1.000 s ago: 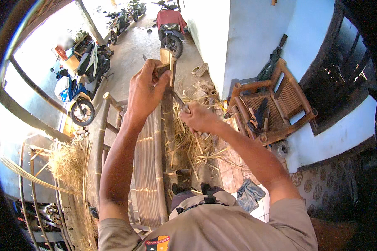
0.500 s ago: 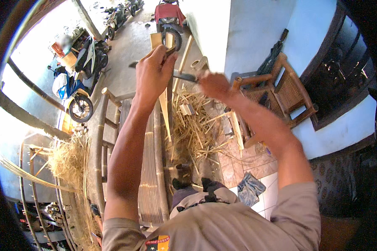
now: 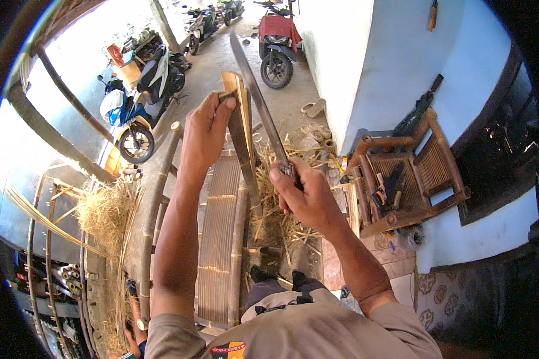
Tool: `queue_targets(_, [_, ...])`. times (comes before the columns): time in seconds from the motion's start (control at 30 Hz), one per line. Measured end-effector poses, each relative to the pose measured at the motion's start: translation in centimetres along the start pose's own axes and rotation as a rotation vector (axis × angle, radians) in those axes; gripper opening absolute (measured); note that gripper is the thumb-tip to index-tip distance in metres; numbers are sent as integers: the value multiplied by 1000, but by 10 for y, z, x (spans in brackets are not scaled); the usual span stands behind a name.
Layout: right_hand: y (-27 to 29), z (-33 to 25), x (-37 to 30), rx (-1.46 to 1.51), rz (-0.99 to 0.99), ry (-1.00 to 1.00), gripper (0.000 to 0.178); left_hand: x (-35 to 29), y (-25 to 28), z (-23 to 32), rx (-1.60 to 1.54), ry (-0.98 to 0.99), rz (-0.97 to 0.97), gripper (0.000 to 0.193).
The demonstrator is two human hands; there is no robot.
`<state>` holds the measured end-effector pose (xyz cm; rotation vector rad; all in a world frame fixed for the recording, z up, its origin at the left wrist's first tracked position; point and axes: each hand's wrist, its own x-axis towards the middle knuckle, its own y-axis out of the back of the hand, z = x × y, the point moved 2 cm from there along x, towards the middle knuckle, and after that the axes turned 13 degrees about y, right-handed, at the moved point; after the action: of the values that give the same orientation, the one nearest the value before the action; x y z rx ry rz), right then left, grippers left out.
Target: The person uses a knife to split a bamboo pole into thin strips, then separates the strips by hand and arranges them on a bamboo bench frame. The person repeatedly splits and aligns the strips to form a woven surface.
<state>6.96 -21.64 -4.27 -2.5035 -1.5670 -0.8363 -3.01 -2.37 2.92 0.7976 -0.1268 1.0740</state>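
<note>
Nearest to me I look down on the person's grey-brown shirt (image 3: 323, 323), and past it the slatted bamboo bench (image 3: 218, 239) runs away from the body, its near end beside the left forearm. To its left lies a tangle of dry straw-coloured fibre (image 3: 105, 209). A litter of pale shavings (image 3: 287, 224) covers the floor just right of the bench.

Above that litter I have the right hand (image 3: 299, 191), clenched round the handle of a long knife (image 3: 262, 102), whose blade slants up, far and to the left. The left hand (image 3: 206, 128), a little farther off, grips the upper part of a split bamboo length (image 3: 244, 152) between thumb and fingers. The bamboo stands between the two hands, just left of the blade; whether they touch I cannot tell.

Over to the right, a bamboo chair (image 3: 434, 160) holds a handsaw (image 3: 394, 179) on its seat. Beyond the shavings I make out pale footwear (image 3: 314, 107) by the wall, and farther still a scooter draped in red cloth (image 3: 278, 40).
</note>
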Motion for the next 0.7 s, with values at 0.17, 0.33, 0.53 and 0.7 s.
queue_targets(0.17, [-9,-28,21,-72,50,73,30,-24,-2,7,-77,5,-35,34])
queue_targets(0.33, [-14,-34,24,-186,72,191,27,-34,-7,14,-66,19,-71,33])
queue_targets(0.53, [-13,-28,16,-341,107,242,28,-38,-13,17,-70,40,-37,33])
queue_targets(0.7, [-13,-26,13,-473,84,184,29,-36,-15,19,-93,40,-39,30])
